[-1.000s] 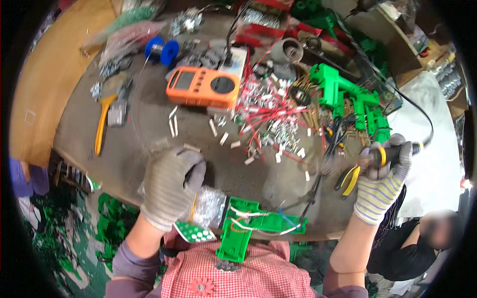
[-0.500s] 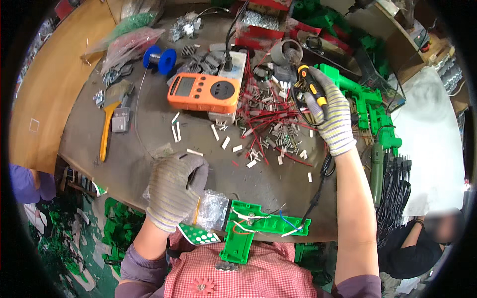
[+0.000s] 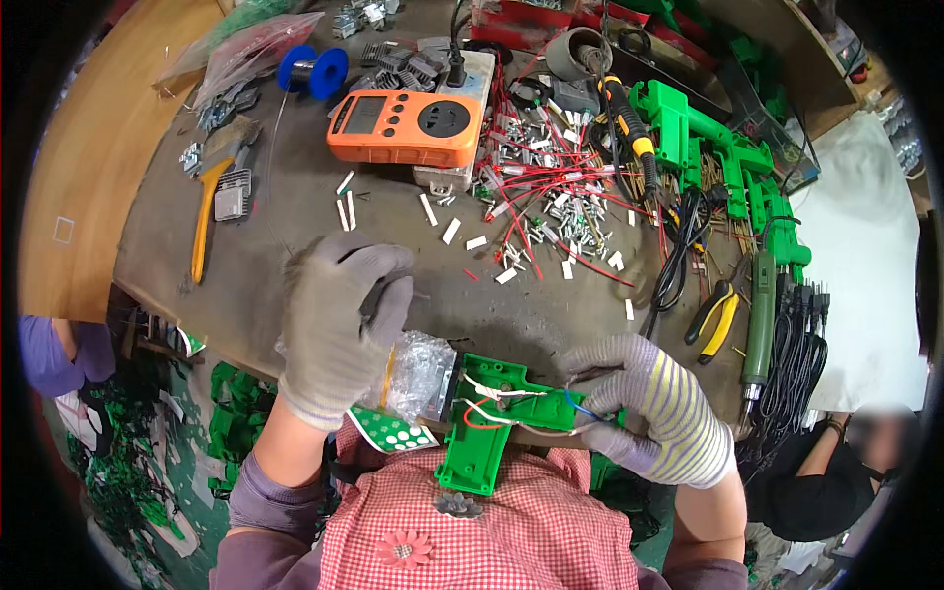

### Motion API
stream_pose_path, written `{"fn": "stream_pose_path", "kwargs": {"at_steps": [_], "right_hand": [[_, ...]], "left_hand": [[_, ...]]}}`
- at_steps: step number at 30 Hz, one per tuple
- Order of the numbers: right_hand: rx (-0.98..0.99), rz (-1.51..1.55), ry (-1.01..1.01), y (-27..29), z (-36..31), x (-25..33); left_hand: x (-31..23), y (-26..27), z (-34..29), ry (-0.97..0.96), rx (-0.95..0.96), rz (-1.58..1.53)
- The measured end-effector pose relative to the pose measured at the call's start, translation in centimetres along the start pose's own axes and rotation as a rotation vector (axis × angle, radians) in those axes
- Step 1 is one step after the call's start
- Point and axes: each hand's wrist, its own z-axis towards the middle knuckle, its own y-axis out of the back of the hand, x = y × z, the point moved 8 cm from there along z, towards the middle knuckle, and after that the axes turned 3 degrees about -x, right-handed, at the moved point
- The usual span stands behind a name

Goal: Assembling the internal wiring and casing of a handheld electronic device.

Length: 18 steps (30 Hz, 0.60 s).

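At the table's near edge lies a green plastic housing half [image 3: 479, 452], shaped like a drill's pistol body, with white, red and blue wires inside. My right hand [image 3: 659, 411], in a striped work glove, closes its fingers and thumb round the housing's narrow right end, by the blue wire. My gloved left hand [image 3: 344, 329] is raised over the table left of the housing, fingers curled together; whatever sits between them is hidden. Beneath that hand lies a clear plastic bag [image 3: 421, 374]. A yellow-and-black soldering iron [image 3: 629, 123] leans with its upper end at a round holder [image 3: 575, 57].
An orange meter [image 3: 408, 128] stands mid-table, beside a pile of screws and red-wired parts [image 3: 565, 187]. A blue solder spool [image 3: 313, 74] and yellow-handled brush [image 3: 206, 216] lie left. Pliers [image 3: 718, 320], a green electric screwdriver [image 3: 760, 320] and black cords [image 3: 792, 374] lie right.
My right hand has let go of the soldering iron at the holder and come down to the housing's right end. My left hand has shifted slightly upward, still curled.
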Motion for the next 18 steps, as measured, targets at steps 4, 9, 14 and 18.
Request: {"fn": "stream_pose_path", "kwargs": {"at_steps": [4,9,14,18], "right_hand": [[-0.027,0.085,-0.006,0.3,-0.1,0.1],[0.032,0.047,-0.047,0.3,-0.3,0.4],[0.031,0.005,-0.111,-0.2,0.2,0.6],[-0.010,-0.017,-0.052,-0.7,0.8,0.3]], "left_hand": [[-5.3,1.9,-3.8,-0.392,0.064,0.133],[-7.3,-1.7,-4.5,-0.324,0.355,-0.049],[-6.7,-2.5,-5.4,-0.419,0.334,-0.180],[-8.4,-1.8,-5.8,-0.617,0.307,0.056]]}}
